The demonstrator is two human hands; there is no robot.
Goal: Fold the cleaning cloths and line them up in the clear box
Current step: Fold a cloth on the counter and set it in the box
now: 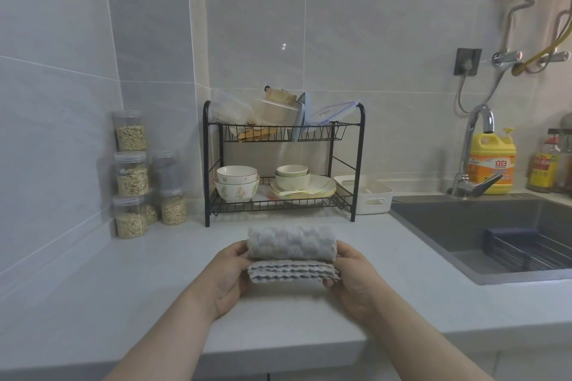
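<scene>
You are gripping the folded cloths (291,254) between your left hand (227,280) and right hand (353,280), fingers curling around the ends.

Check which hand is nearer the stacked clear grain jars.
Left. The left hand grips the folded grey cloths at the end toward the clear grain jars; right hand grips the opposite end, farther.

Single head-worn wide-angle view; looks forward and down over pale grey table (108,303) toward grey tiled wall (387,40); left hand (229,278), right hand (356,284) near, low centre of view.
</scene>
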